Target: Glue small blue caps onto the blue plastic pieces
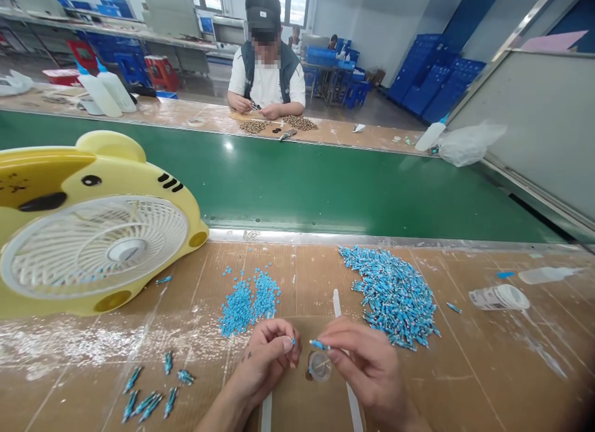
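Note:
My left hand [272,351] is closed in a pinch on a small blue ring [293,341]. Opposite it, my right hand [365,357] grips a small blue cylindrical part [318,344] with a pale tip, between thumb and fingers. The two small pieces are apart. Below them a small clear cup [320,367] stands on the brown cardboard [307,401], with a thin stick-like thing across it. Beyond my left hand lies a pile of loose blue rings [238,309]. A large heap of blue cylindrical parts [395,295] lies beyond my right hand.
A yellow animal-shaped fan [186,227] stands at left. Several blue parts [149,407] lie at front left. A white jar [499,297] and a clear bottle [548,274] lie at right. Behind the green belt [297,184], a person [266,79] handles small items.

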A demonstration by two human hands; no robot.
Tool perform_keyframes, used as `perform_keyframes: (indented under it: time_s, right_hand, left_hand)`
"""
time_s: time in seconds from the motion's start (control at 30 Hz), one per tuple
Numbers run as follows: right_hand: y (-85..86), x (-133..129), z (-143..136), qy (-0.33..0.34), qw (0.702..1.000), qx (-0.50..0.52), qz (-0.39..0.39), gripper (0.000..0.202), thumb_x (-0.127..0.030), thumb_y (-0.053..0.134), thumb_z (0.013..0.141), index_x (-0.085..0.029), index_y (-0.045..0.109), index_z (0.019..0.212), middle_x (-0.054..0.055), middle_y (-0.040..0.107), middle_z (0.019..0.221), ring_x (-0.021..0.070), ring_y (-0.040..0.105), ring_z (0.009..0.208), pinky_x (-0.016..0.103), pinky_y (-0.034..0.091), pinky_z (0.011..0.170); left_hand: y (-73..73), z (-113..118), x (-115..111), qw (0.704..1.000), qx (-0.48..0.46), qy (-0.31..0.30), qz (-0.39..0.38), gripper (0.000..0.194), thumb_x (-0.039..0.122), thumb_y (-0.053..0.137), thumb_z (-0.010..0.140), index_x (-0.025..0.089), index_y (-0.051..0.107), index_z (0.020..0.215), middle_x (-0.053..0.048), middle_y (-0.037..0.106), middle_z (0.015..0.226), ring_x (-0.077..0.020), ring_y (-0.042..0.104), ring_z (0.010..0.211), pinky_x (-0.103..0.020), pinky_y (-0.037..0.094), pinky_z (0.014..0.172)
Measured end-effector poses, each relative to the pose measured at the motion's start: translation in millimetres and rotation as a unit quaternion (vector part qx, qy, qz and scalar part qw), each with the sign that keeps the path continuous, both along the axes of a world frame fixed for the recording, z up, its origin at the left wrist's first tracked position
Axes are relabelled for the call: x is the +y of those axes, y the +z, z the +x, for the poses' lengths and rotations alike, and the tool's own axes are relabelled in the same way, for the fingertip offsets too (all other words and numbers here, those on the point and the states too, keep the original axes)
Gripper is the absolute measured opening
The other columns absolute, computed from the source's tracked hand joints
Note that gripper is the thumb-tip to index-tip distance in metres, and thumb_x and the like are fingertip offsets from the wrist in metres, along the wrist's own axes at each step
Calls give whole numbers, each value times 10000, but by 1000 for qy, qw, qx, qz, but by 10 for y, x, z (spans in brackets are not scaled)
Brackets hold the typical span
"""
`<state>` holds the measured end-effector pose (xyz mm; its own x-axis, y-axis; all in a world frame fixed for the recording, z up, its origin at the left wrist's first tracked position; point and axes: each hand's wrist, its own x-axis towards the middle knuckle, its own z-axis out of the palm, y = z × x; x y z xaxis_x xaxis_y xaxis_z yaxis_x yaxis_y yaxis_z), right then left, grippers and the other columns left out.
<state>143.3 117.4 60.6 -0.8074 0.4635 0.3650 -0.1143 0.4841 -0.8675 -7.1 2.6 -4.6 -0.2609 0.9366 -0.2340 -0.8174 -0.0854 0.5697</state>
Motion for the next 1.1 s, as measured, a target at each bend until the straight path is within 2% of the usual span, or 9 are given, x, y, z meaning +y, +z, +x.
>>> perform_keyframes:
  time_s: [0.2, 0.37, 0.5, 0.7, 0.87, 1.1]
  right_hand:
    - [-6, -66, -72, 33, 998, 26, 54, 312, -30, 573, 849, -175, 671, 1107, 70, 709, 919, 157, 665, 841, 292, 555, 744]
    - [81, -94, -84, 62, 992, 70, 79, 347, 10, 575, 820, -150, 649, 1119, 85, 704, 954, 161, 656, 893, 298, 558, 769]
    - [148, -96, -115, 85, 988, 81, 104, 363, 25, 560, 791, -142, 647, 1101, 84, 696, 885, 155, 643, 827, 292, 551, 708]
    - [152, -121, -178, 55, 994, 68, 63, 294, 17, 552, 737, -153, 647, 957, 54, 682, 799, 136, 622, 730, 275, 534, 652]
    - [130, -133, -191, 72, 996, 52, 24, 226, -16, 619, 789, -162, 646, 960, 39, 701, 815, 132, 637, 766, 269, 541, 699]
    - [165, -137, -141, 41, 998, -32, 21, 231, -25, 627, 827, -192, 678, 979, 14, 699, 822, 108, 637, 754, 233, 515, 675]
  left_hand:
    - [14, -11, -20, 999, -22, -8, 43, 205, 259, 790, 707, 124, 641, 668, -13, 594, 585, -87, 521, 500, -192, 372, 478]
    - [-23, -6, -46, 989, -76, -37, 117, 152, 235, 782, 711, 137, 665, 715, -4, 591, 592, -92, 549, 489, -178, 390, 441]
    - [-18, 12, -54, 981, -90, -69, 159, 126, 216, 759, 723, 135, 664, 705, -3, 579, 580, -93, 539, 459, -180, 389, 414]
    - [-32, 34, -63, 982, -86, -80, 146, 119, 210, 757, 726, 130, 668, 724, -9, 608, 606, -94, 568, 462, -183, 401, 431]
    - [-22, 23, -68, 986, -80, -81, 120, 132, 208, 776, 709, 130, 669, 717, -16, 641, 634, -89, 585, 466, -174, 394, 439]
    - [7, 26, -45, 990, -67, -71, 104, 146, 217, 791, 693, 125, 678, 690, -19, 637, 589, -92, 569, 454, -187, 396, 447]
